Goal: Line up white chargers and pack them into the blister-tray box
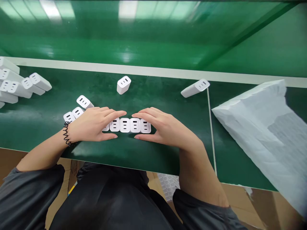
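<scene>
Row of chargers [129, 125] standing centre frame on bench [148, 150], port faces up, units touching. Left hand [94, 124] and right hand [160, 127] cupping row ends, each grip lightly pinching row between thumb and fingers. Judging best: squeezing inward evenly, holding faces level. Loose charger [123, 84] lying upper centre, well apart.

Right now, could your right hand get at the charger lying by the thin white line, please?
Probably yes: bare belt lies between the right hand and that charger, though it now cups the row.
</scene>
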{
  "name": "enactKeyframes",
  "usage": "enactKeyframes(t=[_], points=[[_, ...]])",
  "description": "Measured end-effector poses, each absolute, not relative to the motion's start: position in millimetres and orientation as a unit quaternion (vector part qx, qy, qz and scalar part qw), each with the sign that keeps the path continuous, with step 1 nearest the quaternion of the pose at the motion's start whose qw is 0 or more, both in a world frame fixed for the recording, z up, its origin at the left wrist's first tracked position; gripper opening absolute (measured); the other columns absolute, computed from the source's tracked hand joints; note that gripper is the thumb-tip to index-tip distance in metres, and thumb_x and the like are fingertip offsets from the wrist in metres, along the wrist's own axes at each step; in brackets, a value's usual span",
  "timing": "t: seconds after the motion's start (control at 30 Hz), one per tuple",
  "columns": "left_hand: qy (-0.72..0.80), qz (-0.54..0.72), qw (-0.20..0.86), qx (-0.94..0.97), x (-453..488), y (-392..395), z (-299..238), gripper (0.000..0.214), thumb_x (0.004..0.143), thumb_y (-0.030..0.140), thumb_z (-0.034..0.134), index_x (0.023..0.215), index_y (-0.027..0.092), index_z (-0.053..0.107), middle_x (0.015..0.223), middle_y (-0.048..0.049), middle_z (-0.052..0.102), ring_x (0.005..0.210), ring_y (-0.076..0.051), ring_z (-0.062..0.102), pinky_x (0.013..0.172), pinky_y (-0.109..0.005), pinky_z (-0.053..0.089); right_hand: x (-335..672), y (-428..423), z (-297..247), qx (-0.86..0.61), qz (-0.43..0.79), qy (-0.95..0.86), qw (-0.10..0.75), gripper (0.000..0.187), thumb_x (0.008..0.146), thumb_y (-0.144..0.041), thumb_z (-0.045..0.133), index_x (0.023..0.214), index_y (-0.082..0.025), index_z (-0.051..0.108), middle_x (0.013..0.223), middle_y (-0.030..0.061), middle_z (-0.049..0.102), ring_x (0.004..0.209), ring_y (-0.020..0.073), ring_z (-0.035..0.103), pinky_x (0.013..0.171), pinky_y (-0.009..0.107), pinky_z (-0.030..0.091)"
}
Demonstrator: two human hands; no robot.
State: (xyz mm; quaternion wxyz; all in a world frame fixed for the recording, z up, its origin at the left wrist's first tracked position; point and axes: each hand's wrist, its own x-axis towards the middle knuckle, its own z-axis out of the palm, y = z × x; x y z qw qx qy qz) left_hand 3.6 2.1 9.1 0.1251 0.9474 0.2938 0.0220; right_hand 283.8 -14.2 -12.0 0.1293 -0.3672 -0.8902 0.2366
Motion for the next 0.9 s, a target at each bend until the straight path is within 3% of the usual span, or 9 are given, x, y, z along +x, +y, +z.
enactKeyframes(t=[0.23,0.57,0.9], points=[[0.296,0.022,0.135,0.945,4.5,2.8,5.9,0.057,0.094,0.042,0.059,0.142,0.017,0.041,0.110,-0.0065,0.069,0.093,-0.020,0.068,0.069,-0.030,0.045,282.6,-13.7,-11.0,-0.367,0.234,-0.892,0.119,0.048,0.088,-0.044,0.070,0.125,-0.016,0.058,0.114,0.0103,0.067,0.100,0.0255,0.063,0.081,0.038,0.054],[0.260,0.018,0.157,0.953,4.7,3.6,-0.9,0.047,0.096,0.038,0.057,0.137,0.019,0.047,0.122,-0.0065,0.067,0.100,-0.021,0.065,0.075,-0.031,0.048,275.6,-13.8,-9.2,-0.356,0.241,-0.896,0.111,0.038,0.088,-0.045,0.069,0.113,-0.016,0.062,0.095,0.0066,0.069,0.086,0.0226,0.063,0.072,0.034,0.049],[0.277,-0.001,0.164,0.947,3.4,4.6,8.8,0.055,0.095,0.041,0.058,0.143,0.019,0.043,0.127,-0.0080,0.066,0.104,-0.021,0.066,0.078,-0.031,0.048,282.2,-14.8,-8.2,-0.356,0.212,-0.903,0.117,0.054,0.085,-0.050,0.072,0.121,-0.014,0.058,0.105,0.0103,0.069,0.092,0.0256,0.065,0.078,0.038,0.051]])
